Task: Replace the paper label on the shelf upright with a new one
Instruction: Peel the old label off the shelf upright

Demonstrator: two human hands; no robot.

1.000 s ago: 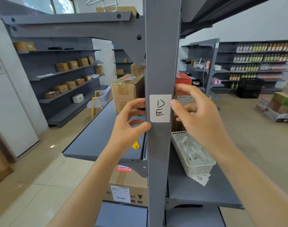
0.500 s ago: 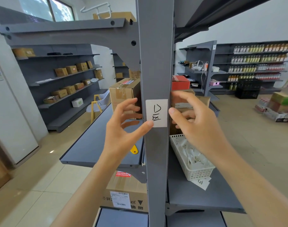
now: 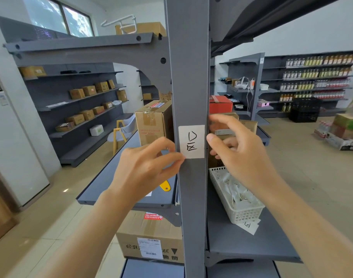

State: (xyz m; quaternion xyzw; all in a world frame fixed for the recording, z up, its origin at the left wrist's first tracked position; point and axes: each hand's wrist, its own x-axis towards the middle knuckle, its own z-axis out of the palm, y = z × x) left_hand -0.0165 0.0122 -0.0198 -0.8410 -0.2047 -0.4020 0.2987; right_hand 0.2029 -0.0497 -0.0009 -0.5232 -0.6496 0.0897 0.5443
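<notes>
A white paper label [image 3: 191,141] with black handwriting is stuck flat on the front of the grey shelf upright [image 3: 188,77]. My left hand [image 3: 145,167] is at the label's left side. Its thumb tip touches the lower-left corner and its index finger curls at the upright's left edge, just above the thumb. My right hand [image 3: 237,153] hovers at the upright's right edge with fingers spread, its thumb tip level with the label and just beside it. Neither hand holds anything.
A white plastic basket [image 3: 236,197] of crumpled paper slips stands on the grey shelf [image 3: 241,243] at the right, with a loose written slip [image 3: 248,225] by it. Cardboard boxes [image 3: 153,123] and a yellow tool [image 3: 165,185] lie on the left shelf. Another box [image 3: 149,237] sits below.
My left fingers have curled in from spread, with the thumb staying on the label's lower-left corner. My right hand stays beside the upright. The camera view shifted slightly.
</notes>
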